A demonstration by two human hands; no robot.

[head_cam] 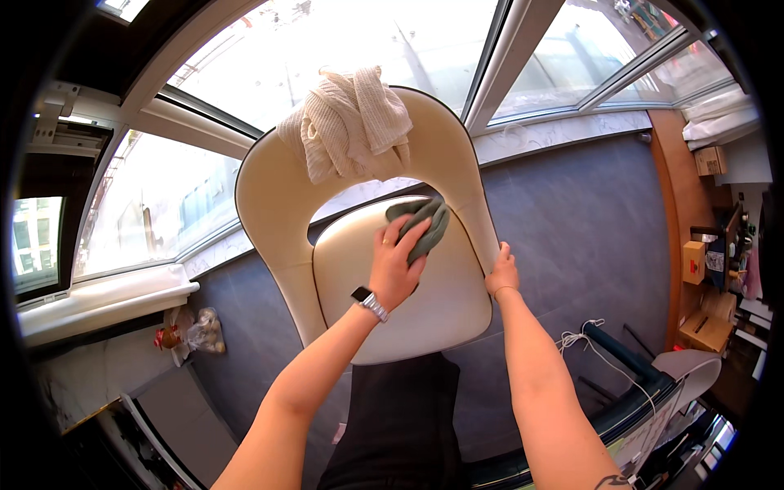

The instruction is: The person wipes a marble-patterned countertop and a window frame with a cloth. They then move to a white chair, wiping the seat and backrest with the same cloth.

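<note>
A bunched dark green cloth is in my left hand, which wears a ring and a wristwatch. Hand and cloth are over the cream seat of an upholstered chair, near its rear edge. My right hand grips the chair's right side edge, its thumb pointing up along it. The curved cream backrest rises beyond the seat, with an opening at its base. Over its top hangs a crumpled beige knit garment.
Large windows and a marble sill stand behind the chair. Plastic bags rest at the left. On the right are cardboard boxes, a dark green tubular frame and a loose white cable. Grey floor surrounds the chair.
</note>
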